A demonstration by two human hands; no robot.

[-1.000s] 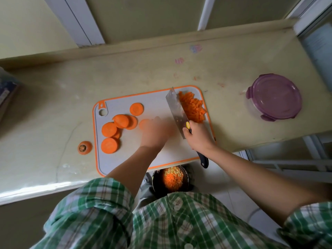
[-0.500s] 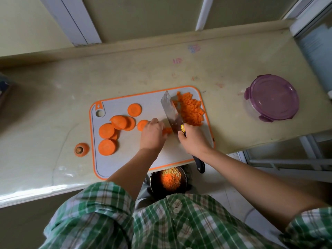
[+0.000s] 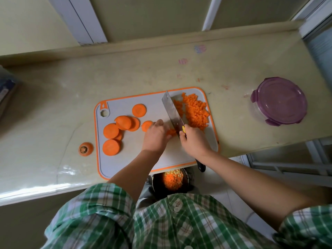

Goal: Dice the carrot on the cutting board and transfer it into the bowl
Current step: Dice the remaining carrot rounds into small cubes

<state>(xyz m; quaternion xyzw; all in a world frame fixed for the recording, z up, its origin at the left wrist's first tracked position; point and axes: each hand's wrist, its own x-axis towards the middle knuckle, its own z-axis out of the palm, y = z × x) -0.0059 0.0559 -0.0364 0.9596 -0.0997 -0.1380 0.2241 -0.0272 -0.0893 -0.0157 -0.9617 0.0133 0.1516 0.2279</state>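
At the far left I see the cut-off carrot top (image 3: 86, 149) lying on the counter (image 3: 53, 114), just off the cutting board (image 3: 125, 162). Several whole carrot rounds (image 3: 111, 147) lie on the board's left half, some overlapping, none cut further. At the middle, the left hand (image 3: 155, 136) has its fingers curled down onto a small carrot piece (image 3: 171, 132) and pins it right beside the cleaver (image 3: 172, 112), whose edge looks to be down on the board. Below the counter's near edge stands a dark bowl (image 3: 156, 184) with some dice in it already. The right hand (image 3: 195, 141) is wrapped around the cleaver's handle. Right of the blade a broad heap of diced carrot (image 3: 196, 112) sits on the board, not in the bowl. A purple-lidded container (image 3: 279, 100) stands well apart at the far right. I judge the job roughly half done: the rounds need dicing and the heap needs moving to the bowl.
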